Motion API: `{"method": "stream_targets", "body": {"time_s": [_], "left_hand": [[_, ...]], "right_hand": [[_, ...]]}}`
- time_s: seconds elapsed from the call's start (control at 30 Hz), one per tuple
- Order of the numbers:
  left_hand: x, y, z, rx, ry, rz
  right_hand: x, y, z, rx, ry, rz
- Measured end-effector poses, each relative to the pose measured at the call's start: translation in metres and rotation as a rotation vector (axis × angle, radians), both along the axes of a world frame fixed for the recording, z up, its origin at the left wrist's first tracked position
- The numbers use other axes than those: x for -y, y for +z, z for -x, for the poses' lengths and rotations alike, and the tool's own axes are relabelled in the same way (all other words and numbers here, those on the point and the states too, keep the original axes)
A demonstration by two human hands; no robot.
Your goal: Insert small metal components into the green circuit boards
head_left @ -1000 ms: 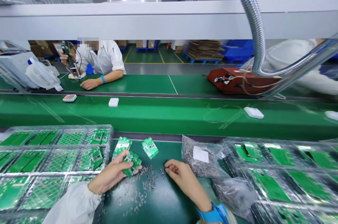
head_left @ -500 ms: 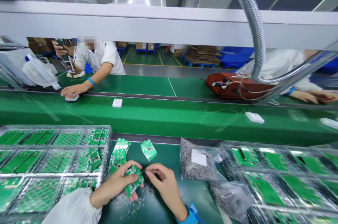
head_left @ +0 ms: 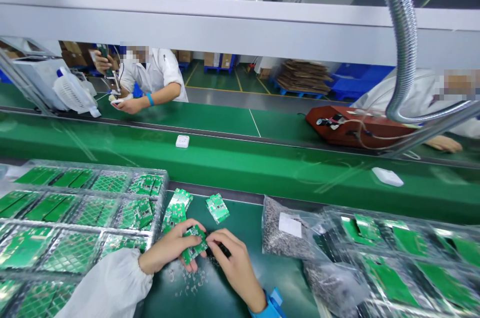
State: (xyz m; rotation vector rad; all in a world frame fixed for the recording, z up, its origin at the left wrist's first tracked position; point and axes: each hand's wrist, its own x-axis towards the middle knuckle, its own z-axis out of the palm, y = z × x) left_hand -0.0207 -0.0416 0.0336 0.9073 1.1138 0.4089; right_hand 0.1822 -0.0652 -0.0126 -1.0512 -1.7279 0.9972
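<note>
Between both hands, green circuit board point(head_left: 194, 250), long axis tilted up-right.

Glossy green circuit board point(head_left: 194, 250), matt green tabletop point(head_left: 240, 218). Clear, shiny plastic trays point(head_left: 75, 208) wrapped in crinkled film. Ribbed bright metal hose point(head_left: 404, 33) overhead. White cloth sleeve point(head_left: 108, 288); glossy plastic bag point(head_left: 285, 233) of grey parts.

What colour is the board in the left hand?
Green board, seen in the head view.
</note>
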Motion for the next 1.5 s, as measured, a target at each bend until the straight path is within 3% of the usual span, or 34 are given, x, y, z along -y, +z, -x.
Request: {"method": "stream_targets", "body": {"time_s": [0.43,0.87,1.2,1.33,1.5], "left_hand": [[0.0,-0.004,0.001,-0.014,0.023,0.004],[0.0,-0.019,0.005,0.052,0.087,0.064],[0.0,-0.013,0.006,0.081,0.094,0.064],[-0.001,-0.01,0.007,0.07,0.083,0.045],[-0.007,-0.033,0.013,-0.018,0.009,-0.005]], "right_hand": [[0.004,-0.004,-0.002,0.178,0.039,-0.264],[0.002,-0.016,0.0,0.168,0.088,-0.3],[0.004,-0.004,0.003,0.103,0.029,-0.209],[0.003,-0.006,0.005,0.117,0.011,-0.254],[-0.002,-0.017,0.006,0.184,-0.008,-0.363]]}}
